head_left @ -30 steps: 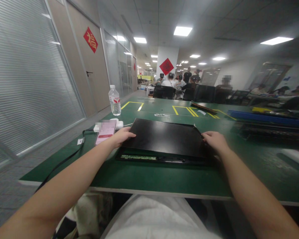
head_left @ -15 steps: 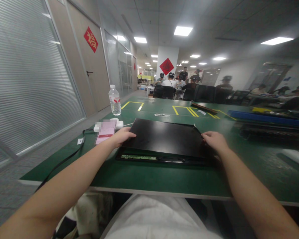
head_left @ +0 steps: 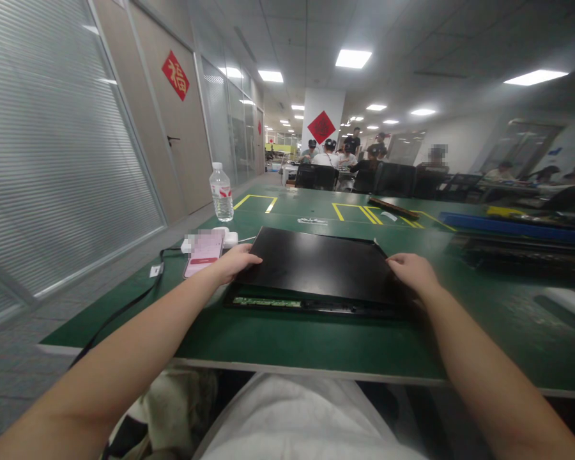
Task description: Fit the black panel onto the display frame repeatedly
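Observation:
A flat black screen panel (head_left: 319,262) lies over a dark shallow frame on the green table. Along its near side, a green circuit board strip (head_left: 267,303) shows in the uncovered part of the black frame (head_left: 345,309). My left hand (head_left: 237,262) grips the panel's left edge, thumb on top and the other fingers mostly hidden. At the right edge, my right hand (head_left: 414,271) pinches the panel near its far corner, with its fingertips closed. What lies beneath the panel is hidden.
Left of the panel are a phone (head_left: 204,252), a white plug (head_left: 230,238) and a black strap (head_left: 119,311). A water bottle (head_left: 222,195) stands behind them. Dark long parts (head_left: 512,251), a blue strip (head_left: 508,223) and a white object (head_left: 570,303) lie to the right.

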Action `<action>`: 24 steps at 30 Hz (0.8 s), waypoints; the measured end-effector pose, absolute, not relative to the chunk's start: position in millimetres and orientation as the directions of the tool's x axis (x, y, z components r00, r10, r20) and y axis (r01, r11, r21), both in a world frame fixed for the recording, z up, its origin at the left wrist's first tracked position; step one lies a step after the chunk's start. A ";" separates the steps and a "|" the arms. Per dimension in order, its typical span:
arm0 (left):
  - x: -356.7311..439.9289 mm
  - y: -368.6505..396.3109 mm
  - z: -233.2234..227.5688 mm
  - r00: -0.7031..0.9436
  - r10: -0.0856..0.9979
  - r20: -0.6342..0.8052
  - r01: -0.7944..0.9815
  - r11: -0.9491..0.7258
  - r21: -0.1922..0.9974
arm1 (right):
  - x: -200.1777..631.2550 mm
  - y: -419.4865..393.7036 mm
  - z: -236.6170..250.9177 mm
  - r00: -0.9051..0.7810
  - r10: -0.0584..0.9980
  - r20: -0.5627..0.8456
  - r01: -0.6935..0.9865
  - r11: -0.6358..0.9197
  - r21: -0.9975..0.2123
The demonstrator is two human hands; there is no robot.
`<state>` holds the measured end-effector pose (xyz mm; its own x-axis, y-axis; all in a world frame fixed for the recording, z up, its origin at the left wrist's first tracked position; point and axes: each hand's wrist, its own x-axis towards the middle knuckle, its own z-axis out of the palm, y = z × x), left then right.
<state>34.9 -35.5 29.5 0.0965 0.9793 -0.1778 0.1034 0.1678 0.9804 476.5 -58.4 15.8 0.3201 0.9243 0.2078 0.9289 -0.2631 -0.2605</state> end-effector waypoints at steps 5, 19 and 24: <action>34.2 -33.4 27.6 0.107 0.981 -0.165 0.094 0.155 0.983 | 478.5 -57.5 15.3 0.319 0.928 0.195 0.927 -0.262 -0.269; 34.1 -36.9 29.7 0.121 0.979 -0.162 0.039 0.158 0.987 | 488.6 -52.8 11.5 0.376 0.910 0.174 0.856 -0.269 -0.442; 33.6 -36.9 31.1 0.106 0.986 -0.132 0.036 0.129 0.991 | 486.0 -54.8 14.2 0.389 0.908 0.153 0.838 -0.280 -0.468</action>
<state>33.6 -36.9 31.1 0.1059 0.9855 -0.1323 0.0361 0.1291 0.9910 486.0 -54.8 14.2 0.3890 0.9084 0.1531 0.8382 -0.2800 -0.4680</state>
